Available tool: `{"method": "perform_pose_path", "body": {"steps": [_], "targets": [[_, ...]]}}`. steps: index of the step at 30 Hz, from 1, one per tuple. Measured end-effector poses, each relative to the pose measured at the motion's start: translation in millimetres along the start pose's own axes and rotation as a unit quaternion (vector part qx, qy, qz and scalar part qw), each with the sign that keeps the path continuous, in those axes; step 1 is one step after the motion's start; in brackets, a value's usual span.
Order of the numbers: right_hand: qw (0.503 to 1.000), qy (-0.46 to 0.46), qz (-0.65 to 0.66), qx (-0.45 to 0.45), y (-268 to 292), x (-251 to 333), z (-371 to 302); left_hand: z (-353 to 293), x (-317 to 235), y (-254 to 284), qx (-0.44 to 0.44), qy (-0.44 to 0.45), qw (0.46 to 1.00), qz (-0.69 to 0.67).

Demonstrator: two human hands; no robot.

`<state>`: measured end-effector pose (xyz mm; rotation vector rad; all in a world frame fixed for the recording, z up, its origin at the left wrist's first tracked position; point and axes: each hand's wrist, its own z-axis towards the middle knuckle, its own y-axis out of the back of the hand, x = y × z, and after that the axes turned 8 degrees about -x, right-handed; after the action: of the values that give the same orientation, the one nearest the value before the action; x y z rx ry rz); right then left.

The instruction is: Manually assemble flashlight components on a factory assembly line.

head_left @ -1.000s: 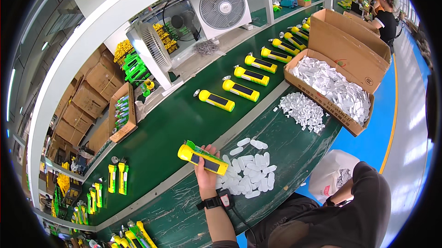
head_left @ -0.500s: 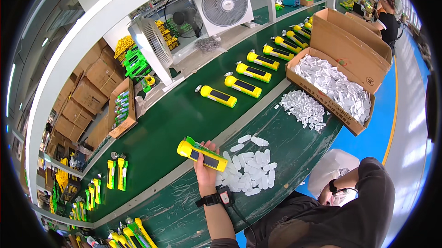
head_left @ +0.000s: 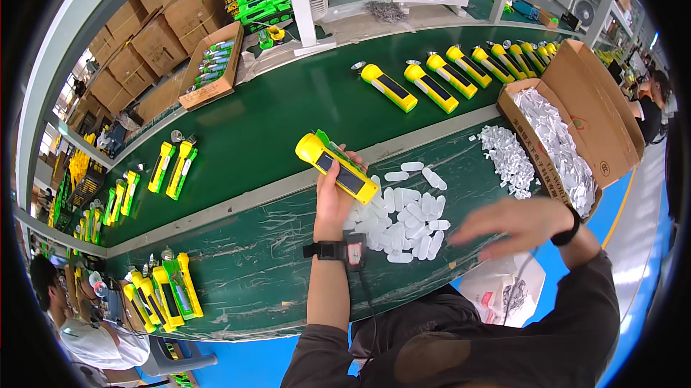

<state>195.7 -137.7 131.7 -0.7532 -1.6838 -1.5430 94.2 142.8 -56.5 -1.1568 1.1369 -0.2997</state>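
My left hand [head_left: 332, 199] is closed around a yellow flashlight [head_left: 309, 149] that has a dark solar panel and a green part along its far side. The flashlight lies tilted in the palm, its wide head toward the upper left. Just beyond its lower end, a loose pile of flat white oval pieces [head_left: 414, 217] spreads over the green worktop [head_left: 266, 280]. My right hand [head_left: 515, 224], somewhat blurred, hovers to the right of that pile with fingers stretched out and nothing visible in them.
A row of yellow flashlights [head_left: 450, 71] lies on the green belt [head_left: 288, 100]. An open cardboard box [head_left: 601, 111] of white pieces stands at right, beside a heap of small white parts [head_left: 507, 158]. More flashlights [head_left: 164, 291] lie at left, near a seated person [head_left: 101, 337].
My right hand has come up from beside my body to over the worktop near the white oval pieces. The view has shifted; my left hand still holds the flashlight.
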Motion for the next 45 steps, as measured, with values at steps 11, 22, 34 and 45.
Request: {"method": "perform_pose_path", "body": {"steps": [11,22,34,45], "targets": [[0.938,0.021,-0.179,-0.294,-14,-71,178,0,3,0,0.004,-0.006,1.000,-0.026],[0.928,0.009,-0.181,-0.325,-37,-93,175,4,5,3,0.061,0.018,0.998,-0.015],[0.960,-0.072,0.142,-0.232,-5,-149,174,6,8,-1,-0.004,-0.028,0.998,0.048],[0.947,-0.054,0.261,-0.181,-4,-145,176,7,6,2,-0.026,-0.044,0.998,0.032]]}}
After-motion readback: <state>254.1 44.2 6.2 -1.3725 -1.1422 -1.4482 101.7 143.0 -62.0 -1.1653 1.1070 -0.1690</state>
